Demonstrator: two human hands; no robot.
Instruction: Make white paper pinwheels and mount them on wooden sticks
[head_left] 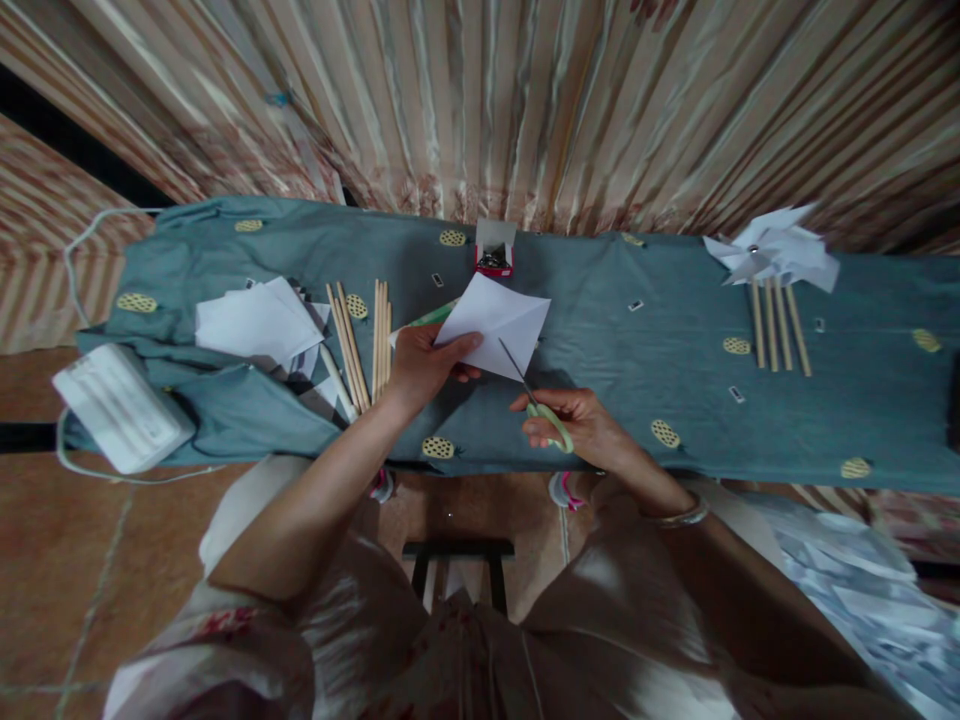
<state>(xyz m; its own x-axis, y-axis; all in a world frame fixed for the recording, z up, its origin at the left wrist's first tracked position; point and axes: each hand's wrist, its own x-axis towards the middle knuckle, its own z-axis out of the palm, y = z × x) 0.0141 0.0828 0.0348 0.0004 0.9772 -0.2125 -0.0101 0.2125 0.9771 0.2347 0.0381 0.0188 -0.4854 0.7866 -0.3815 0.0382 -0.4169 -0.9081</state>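
A white paper square (495, 318) with crease lines is pinched at its left edge by my left hand (426, 362), thumb on top. My right hand (574, 425) grips scissors (550, 423) with pale green handles. The scissor blades lie at the paper's lower right edge, one blade over the sheet. Behind the paper is a small red and white box (493, 250) with dark small items inside. A green object (435, 315) shows partly behind my left hand and the paper.
Wooden sticks (349, 345) and a white paper stack (259, 322) lie left on the green cloth (600, 300). A white power strip (124, 408) with a cable sits at the left edge. White pinwheels (776, 248) on sticks lie at the right. A pleated curtain (480, 110) hangs behind.
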